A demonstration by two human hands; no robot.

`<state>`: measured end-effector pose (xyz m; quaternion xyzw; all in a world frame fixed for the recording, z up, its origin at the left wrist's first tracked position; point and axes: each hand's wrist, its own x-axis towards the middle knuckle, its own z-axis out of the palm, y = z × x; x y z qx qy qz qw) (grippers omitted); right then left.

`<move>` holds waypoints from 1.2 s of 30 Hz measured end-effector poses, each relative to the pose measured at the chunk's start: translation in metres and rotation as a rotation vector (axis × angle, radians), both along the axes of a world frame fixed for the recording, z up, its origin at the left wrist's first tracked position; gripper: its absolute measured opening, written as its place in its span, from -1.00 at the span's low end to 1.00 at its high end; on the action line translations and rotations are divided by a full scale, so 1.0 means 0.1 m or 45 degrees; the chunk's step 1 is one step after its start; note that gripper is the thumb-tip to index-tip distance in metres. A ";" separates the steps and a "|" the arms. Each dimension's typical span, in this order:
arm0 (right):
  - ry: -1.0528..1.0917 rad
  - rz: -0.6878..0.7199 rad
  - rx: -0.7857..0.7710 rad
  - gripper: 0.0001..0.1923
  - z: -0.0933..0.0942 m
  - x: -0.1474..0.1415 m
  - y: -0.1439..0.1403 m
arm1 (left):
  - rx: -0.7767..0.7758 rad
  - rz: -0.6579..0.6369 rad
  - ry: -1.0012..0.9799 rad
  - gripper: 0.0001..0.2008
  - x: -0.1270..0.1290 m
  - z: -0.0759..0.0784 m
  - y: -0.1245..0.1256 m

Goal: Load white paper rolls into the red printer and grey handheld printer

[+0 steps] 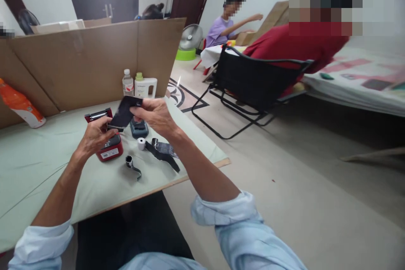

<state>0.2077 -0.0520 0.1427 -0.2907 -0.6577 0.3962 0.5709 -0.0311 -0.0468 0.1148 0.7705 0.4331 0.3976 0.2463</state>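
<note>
black sheet (pixel 124 113): matt | red device (pixel 109 148): glossy plastic | table cover (pixel 38 156): smooth cloth | screen (pixel 79 57): cardboard

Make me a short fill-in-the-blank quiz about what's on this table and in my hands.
1. Both hands, left hand and right hand, hold a flat ____ piece.
2. The device under the left hand is ____.
3. The small white roll lies on the ____ table cover.

Missing words: black; red; green
</note>
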 end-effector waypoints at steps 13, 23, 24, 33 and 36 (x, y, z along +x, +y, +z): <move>-0.354 -0.308 -0.297 -0.69 -0.70 1.43 -0.73 | 0.191 -0.430 0.787 -0.72 1.22 -0.09 -0.10; -0.372 -0.226 -0.197 -0.75 -0.73 1.34 -0.39 | 0.245 -0.614 0.648 -0.74 1.90 -0.05 0.18; -0.392 -0.235 -0.199 -0.76 -0.79 1.35 -0.36 | 0.224 -0.600 0.650 -0.75 1.89 -0.08 0.19; -0.652 -0.278 -0.135 -0.75 -1.06 1.29 -0.14 | 0.042 -0.466 0.494 -0.77 1.81 -0.32 0.37; -0.742 -0.325 -0.119 -0.78 -1.11 1.32 -0.04 | -0.006 -0.375 0.493 -0.75 1.73 -0.30 0.40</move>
